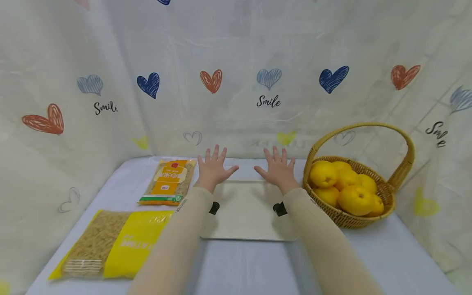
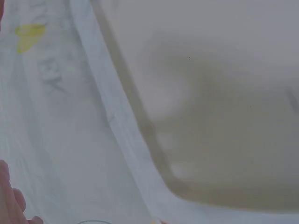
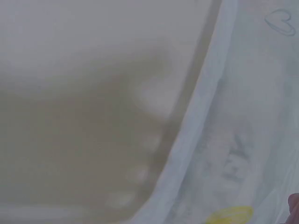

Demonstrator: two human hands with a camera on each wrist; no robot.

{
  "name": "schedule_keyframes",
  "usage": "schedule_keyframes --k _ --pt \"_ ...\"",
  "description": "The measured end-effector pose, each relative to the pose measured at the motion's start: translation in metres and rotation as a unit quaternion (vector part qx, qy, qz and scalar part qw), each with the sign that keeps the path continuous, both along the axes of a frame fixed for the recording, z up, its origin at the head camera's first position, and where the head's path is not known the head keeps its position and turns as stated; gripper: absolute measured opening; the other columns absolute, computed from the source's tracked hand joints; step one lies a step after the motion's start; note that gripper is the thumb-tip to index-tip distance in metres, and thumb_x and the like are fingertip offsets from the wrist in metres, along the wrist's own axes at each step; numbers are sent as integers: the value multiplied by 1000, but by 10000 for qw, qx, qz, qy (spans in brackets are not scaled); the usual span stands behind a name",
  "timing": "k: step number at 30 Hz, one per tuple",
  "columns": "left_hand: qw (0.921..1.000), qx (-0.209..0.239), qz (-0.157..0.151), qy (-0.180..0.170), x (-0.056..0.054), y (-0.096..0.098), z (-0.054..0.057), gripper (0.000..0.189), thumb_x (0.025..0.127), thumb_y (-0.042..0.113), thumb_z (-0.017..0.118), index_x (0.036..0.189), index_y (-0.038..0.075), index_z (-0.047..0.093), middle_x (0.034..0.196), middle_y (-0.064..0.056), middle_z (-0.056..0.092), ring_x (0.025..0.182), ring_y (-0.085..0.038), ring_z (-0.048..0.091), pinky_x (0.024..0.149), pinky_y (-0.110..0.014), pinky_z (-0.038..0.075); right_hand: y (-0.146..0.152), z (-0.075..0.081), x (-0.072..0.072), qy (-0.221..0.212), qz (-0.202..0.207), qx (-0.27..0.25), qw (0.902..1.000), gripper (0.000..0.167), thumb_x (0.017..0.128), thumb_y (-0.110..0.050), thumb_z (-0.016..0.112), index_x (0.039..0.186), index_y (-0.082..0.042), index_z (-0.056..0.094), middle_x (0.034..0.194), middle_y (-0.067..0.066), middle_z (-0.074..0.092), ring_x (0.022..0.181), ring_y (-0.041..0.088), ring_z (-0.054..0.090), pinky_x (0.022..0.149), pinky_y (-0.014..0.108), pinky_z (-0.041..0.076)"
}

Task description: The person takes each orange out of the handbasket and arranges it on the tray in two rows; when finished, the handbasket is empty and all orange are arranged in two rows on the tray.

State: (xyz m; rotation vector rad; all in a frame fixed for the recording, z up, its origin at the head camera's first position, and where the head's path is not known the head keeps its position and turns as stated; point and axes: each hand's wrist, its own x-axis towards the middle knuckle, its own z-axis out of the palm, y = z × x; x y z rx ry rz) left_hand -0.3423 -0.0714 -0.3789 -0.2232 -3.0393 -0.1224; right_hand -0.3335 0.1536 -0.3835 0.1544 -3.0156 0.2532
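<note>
Both hands are held out over a cream rectangular tray [image 1: 247, 223], fingers straight and spread, with nothing in them. My left hand [image 1: 213, 170] is above the tray's far left corner, and my right hand [image 1: 279, 170] above its far right corner. In the left wrist view the tray [image 2: 224, 140] fills the right side, and only parts of the left hand [image 2: 11, 200] show at the left edge. The right wrist view has the tray [image 3: 70, 154] under a soft hand shadow, with a bit of fingertip [image 3: 294, 205] at the lower right.
On the left lie an orange-labelled bag of grain [image 1: 167, 182] and, nearer, a yellow bag of pasta [image 1: 110, 243]. A wicker basket [image 1: 354, 221] with a tall handle stands at the right, holding several yellow lemons [image 1: 355, 200]. Behind the white table [image 1: 250, 266] hangs a heart-printed curtain [image 1: 236, 119].
</note>
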Motion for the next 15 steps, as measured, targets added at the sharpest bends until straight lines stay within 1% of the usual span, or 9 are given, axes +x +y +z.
schedule_keyframes --k 3,5,8,10,11,13,15 --pt "9995 276 -86 104 6 -2 3 85 81 74 28 147 27 4 155 -2 -4 138 -33 19 109 -61 14 2 8 11 96 198 -204 9995 82 86 -64 37 148 -22 3 154 11 5 139 41 3 104 67 13" --pt "9988 383 -167 261 14 -4 5 87 81 73 33 147 25 5 155 -4 -2 135 -32 28 107 -59 21 3 15 22 230 384 -334 9984 81 88 -58 42 148 -18 5 153 13 10 138 41 10 105 65 18" --pt "9963 596 -275 556 32 -4 8 90 79 71 41 147 23 9 155 -6 3 132 -29 34 105 -57 27 6 22 42 657 675 -538 9941 78 88 -48 51 147 -13 13 150 16 19 136 42 18 104 63 24" --pt "9928 926 -204 734 48 -4 9 91 78 70 46 147 21 13 154 -7 9 132 -27 34 104 -57 29 9 24 56 1113 806 -675 9882 74 87 -42 55 145 -10 20 147 17 25 133 41 24 102 61 29" --pt "9899 1164 -117 805 57 -4 8 90 78 69 47 147 20 15 153 -8 13 133 -27 33 103 -56 30 11 25 62 1356 844 -813 9838 72 87 -39 57 143 -9 24 146 18 28 132 41 28 102 59 30" --pt "9807 1760 115 845 75 -4 6 88 78 66 51 146 19 19 152 -9 19 133 -28 32 103 -56 31 16 24 74 1867 831 -1126 9724 68 85 -34 61 140 -7 31 142 18 33 128 39 34 99 57 35" --pt "9675 2381 338 787 92 -4 1 87 78 64 53 145 18 22 151 -10 22 134 -29 31 103 -57 31 23 23 83 2324 711 -1383 9601 66 83 -31 63 137 -5 35 138 18 37 124 37 38 99 55 37"
